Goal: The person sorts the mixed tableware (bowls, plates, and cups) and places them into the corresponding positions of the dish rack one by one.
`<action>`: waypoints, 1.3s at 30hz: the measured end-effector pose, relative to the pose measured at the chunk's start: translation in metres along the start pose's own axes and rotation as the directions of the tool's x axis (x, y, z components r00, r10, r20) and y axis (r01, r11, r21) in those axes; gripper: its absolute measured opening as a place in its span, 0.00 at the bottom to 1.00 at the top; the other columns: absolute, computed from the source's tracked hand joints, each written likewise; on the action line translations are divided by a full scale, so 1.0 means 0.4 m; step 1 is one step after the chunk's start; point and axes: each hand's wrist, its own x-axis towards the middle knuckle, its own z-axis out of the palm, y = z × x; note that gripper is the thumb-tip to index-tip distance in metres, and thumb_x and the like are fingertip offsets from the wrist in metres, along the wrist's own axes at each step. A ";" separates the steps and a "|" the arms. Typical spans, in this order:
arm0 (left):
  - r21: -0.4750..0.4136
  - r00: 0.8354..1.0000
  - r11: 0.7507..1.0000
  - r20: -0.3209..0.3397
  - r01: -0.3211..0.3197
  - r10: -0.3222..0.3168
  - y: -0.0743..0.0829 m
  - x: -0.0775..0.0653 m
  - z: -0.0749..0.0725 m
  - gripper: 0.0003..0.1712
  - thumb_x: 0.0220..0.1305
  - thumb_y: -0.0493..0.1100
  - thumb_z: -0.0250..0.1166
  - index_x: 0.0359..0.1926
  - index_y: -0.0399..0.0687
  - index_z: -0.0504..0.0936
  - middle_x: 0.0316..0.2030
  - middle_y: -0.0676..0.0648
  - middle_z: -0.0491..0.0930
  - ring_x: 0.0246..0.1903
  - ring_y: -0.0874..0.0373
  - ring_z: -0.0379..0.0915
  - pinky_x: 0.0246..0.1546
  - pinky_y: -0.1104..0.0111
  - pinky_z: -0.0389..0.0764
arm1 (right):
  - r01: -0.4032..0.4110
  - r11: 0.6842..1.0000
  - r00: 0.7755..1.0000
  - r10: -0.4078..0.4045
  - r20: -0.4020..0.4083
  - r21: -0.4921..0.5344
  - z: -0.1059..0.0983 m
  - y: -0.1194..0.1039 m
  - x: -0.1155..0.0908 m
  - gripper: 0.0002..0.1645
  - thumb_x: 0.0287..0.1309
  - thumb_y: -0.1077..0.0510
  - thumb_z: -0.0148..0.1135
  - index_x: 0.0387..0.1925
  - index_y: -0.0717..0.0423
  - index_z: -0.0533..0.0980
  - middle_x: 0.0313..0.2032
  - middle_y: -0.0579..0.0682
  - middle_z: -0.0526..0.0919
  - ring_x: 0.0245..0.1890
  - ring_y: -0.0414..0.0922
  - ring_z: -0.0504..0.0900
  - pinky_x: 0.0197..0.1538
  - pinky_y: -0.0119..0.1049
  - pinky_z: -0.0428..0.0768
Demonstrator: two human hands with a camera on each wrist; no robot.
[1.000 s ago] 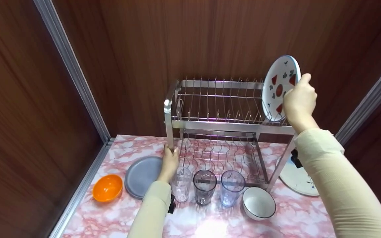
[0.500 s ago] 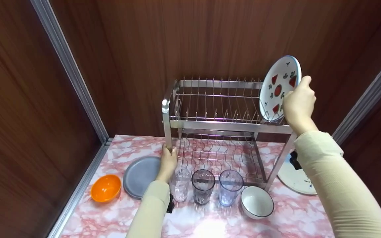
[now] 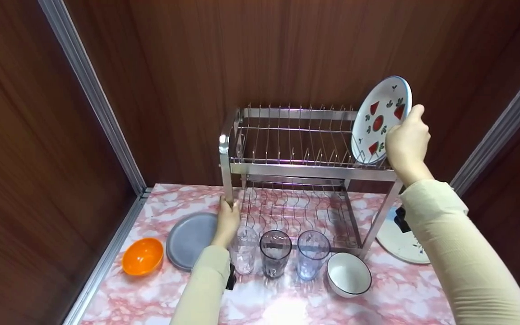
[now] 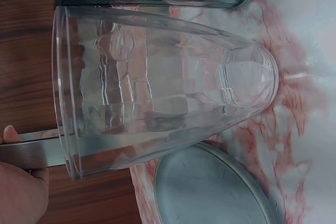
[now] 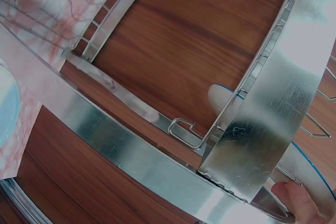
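Observation:
My right hand (image 3: 408,142) grips the right edge of a white plate (image 3: 379,118) with a blue rim and red fruit pattern. The plate stands on edge, slightly tilted, in the right end of the upper tier of a metal dish rack (image 3: 314,171). In the right wrist view, fingers (image 5: 299,200) show at the plate's edge beside the rack's frame. My left hand (image 3: 228,221) holds the rack's front left post, its fingers around it. Close by that hand stands a clear glass (image 3: 244,253), which fills much of the left wrist view.
A dark glass (image 3: 275,255), a bluish glass (image 3: 313,255) and a white bowl (image 3: 349,275) stand in front of the rack. A grey plate (image 3: 190,241) and an orange bowl (image 3: 142,257) lie left. Another plate (image 3: 402,241) lies right. Wooden walls enclose the table.
The plate's lower part has shifted slightly left in the rack, so it leans more and shows more of its face. Both hands keep their holds. The whole view has drifted slightly left.

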 end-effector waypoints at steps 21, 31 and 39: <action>0.013 0.999 0.999 -0.022 -0.042 0.042 0.003 -0.003 -0.003 0.17 0.64 0.43 0.46 0.51 0.40 0.60 0.41 0.38 0.73 0.43 0.46 0.71 0.50 0.56 0.71 | 0.022 0.998 0.999 -0.025 0.037 0.060 -0.021 0.022 -0.044 0.20 0.54 0.57 0.44 0.48 0.60 0.60 0.39 0.62 0.78 0.36 0.57 0.79 0.34 0.48 0.76; -0.020 1.000 1.000 0.022 0.016 -0.016 0.007 -0.001 -0.006 0.22 0.65 0.45 0.45 0.58 0.43 0.55 0.47 0.39 0.71 0.47 0.46 0.70 0.53 0.56 0.70 | 0.056 0.994 0.998 -0.056 -0.005 0.090 -0.038 0.038 -0.062 0.18 0.54 0.56 0.46 0.46 0.59 0.67 0.41 0.56 0.80 0.36 0.48 0.79 0.36 0.38 0.75; -0.002 1.000 1.000 -0.007 -0.009 0.009 0.002 0.000 0.000 0.21 0.64 0.44 0.46 0.56 0.42 0.56 0.44 0.37 0.73 0.45 0.46 0.70 0.51 0.55 0.71 | 0.032 0.953 0.993 0.005 -0.122 0.301 -0.048 0.095 -0.052 0.11 0.55 0.60 0.48 0.40 0.59 0.70 0.25 0.42 0.75 0.10 0.25 0.71 0.17 0.19 0.73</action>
